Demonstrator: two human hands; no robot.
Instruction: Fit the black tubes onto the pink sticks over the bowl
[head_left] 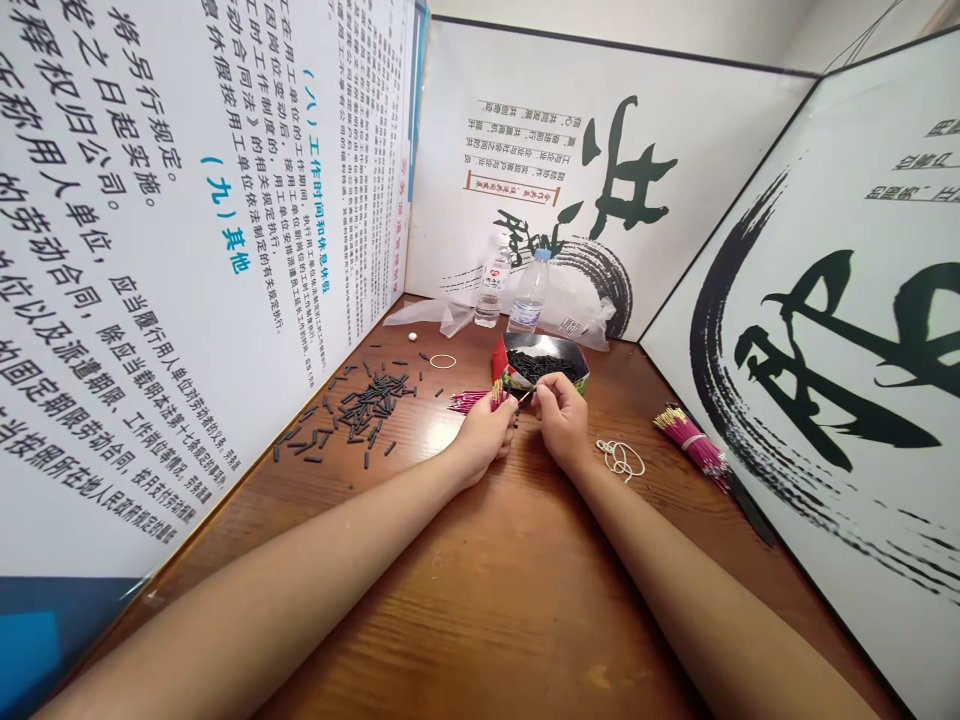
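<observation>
My left hand [487,432] is closed around a small bunch of thin pink sticks [469,400] whose ends poke out to the left of it. My right hand [561,415] pinches a single thin stick at its tip, right against the left hand. Both hands meet just in front of a folded paper box [577,358] filled with small black tubes [541,366]. Whether a black tube sits on the pinched stick is too small to tell.
Loose black tubes [360,410] lie scattered at the left. Rubber bands [621,458] and a tied bundle of pink sticks [694,440] lie at the right. Two water bottles [529,293] and plastic bags stand at the back. Printed boards wall in the wooden table [487,600] on three sides.
</observation>
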